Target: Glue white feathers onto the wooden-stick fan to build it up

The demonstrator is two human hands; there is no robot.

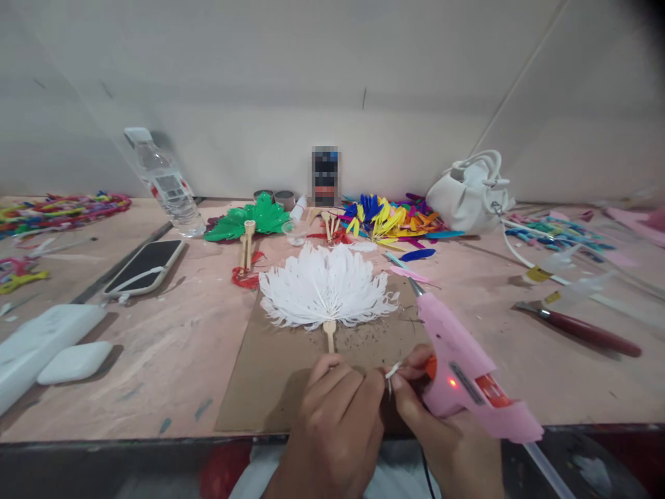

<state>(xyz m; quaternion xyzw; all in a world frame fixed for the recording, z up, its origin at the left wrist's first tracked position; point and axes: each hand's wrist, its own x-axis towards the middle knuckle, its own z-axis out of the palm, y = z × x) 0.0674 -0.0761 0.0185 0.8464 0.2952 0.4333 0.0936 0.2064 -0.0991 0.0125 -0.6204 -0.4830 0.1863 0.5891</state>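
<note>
While pinching a small white feather (392, 374) between both hands at table's (171, 346) near edge: left hand (332, 423) fingers curled, right hand (441, 430) gripping pink glue gun (467, 374), wrists cut off.

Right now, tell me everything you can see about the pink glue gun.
The pink glue gun looks like plastic, with an orange trigger, a lit red light on its side and a metal nozzle pointing up and away toward the white feather fan. It is tilted, its body over the edge of the cardboard sheet. The right hand holds it by the grip, a finger near the trigger. A glue stick juts from its rear.
</note>
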